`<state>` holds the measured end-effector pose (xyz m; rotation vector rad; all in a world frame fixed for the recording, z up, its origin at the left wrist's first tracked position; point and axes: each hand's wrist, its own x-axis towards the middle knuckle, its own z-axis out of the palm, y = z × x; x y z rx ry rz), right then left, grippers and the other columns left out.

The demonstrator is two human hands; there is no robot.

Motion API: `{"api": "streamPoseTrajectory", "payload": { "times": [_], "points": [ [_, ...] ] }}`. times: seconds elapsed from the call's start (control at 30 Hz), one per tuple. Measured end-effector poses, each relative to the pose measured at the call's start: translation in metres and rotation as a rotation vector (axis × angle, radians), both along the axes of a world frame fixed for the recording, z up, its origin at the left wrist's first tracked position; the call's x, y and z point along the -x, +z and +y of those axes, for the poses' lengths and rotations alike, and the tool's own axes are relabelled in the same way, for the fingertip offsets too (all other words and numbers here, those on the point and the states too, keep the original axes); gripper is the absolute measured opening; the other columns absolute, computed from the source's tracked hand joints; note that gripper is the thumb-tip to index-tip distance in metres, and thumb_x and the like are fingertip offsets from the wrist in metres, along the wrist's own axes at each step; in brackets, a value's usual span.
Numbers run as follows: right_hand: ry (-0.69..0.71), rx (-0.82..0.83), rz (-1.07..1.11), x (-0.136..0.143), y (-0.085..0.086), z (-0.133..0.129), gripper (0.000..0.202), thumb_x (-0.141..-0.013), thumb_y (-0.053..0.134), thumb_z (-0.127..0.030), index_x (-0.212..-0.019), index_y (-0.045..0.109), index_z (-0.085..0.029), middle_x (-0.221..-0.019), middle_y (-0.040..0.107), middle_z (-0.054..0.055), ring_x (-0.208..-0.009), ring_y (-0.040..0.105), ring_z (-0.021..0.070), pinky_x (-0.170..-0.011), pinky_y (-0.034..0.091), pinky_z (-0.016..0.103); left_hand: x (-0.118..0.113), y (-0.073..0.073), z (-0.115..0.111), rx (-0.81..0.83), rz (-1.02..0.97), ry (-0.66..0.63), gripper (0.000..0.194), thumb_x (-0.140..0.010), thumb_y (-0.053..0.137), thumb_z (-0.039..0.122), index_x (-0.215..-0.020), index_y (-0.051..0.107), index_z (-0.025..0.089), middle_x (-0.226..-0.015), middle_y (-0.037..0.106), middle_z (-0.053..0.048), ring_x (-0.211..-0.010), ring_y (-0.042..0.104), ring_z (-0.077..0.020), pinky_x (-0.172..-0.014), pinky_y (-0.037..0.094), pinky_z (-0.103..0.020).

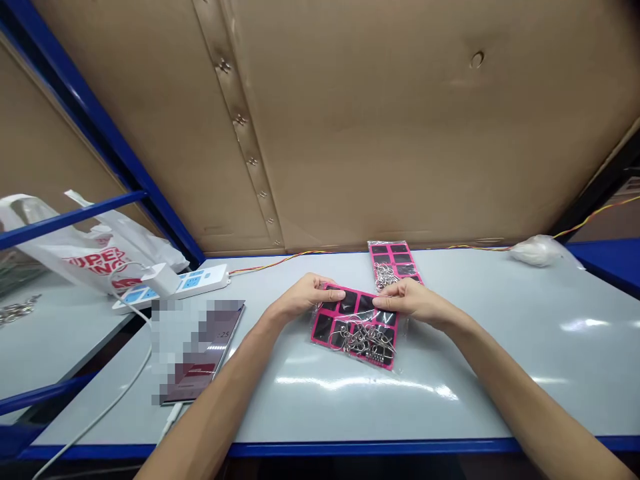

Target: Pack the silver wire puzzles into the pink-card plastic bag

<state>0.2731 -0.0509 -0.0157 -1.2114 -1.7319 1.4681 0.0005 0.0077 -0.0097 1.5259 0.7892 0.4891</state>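
Between my two hands is a clear plastic bag with a pink card of black squares and a tangle of shiny metal wire pieces inside. My left hand pinches its upper left corner, thumb on top. At the upper right edge, my right hand grips the same bag, also thumb on top. The bag is tilted, its metal pieces gathered along the lower side. Just behind it, a second such bag lies on the table, partly hidden by my right hand.
On the left, a tablet lies with a cable plugged in. Behind it are a white power strip with a charger and a white shopping bag. A cardboard wall closes the back. A clear plastic-wrapped white bundle sits back right.
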Motion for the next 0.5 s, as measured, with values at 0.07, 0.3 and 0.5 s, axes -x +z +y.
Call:
{"api": "streamPoseTrajectory", "payload": {
  "times": [0.07, 0.3, 0.5],
  "points": [
    [-0.003, 0.023, -0.062, -0.006, 0.000, 0.001, 0.047, -0.080, 0.072, -0.061, -0.060, 0.062, -0.020, -0.056, 0.064, 0.000, -0.053, 0.063, 0.0178, -0.053, 0.047, 0.031, 0.002, -0.005, 0.003, 0.020, 0.007, 0.007, 0.042, -0.072, 0.083, 0.047, -0.096, 0.078, 0.013, -0.084, 0.076, -0.011, -0.074, 0.069, -0.0224, -0.070, 0.050, -0.034],
    [0.057, 0.084, -0.010, -0.023, 0.010, -0.002, 0.043, -0.080, 0.074, -0.060, -0.072, 0.062, -0.018, -0.061, 0.070, 0.003, -0.062, 0.071, 0.0219, -0.059, 0.056, 0.032, 0.010, -0.014, 0.014, 0.031, 0.009, 0.111, 0.049, -0.079, 0.073, 0.060, -0.089, 0.077, 0.012, -0.081, 0.076, -0.012, -0.066, 0.067, -0.0182, -0.063, 0.049, -0.029],
    [-0.282, 0.068, 0.159, -0.036, 0.002, 0.007, 0.039, -0.082, 0.076, -0.052, -0.069, 0.059, -0.020, -0.063, 0.069, 0.004, -0.063, 0.069, 0.0192, -0.060, 0.058, 0.030, 0.013, -0.012, 0.019, 0.006, 0.114, 0.330, 0.064, -0.082, 0.056, 0.075, -0.085, 0.073, 0.013, -0.075, 0.075, -0.011, -0.065, 0.069, -0.0201, -0.066, 0.053, -0.032]
  ]
}}
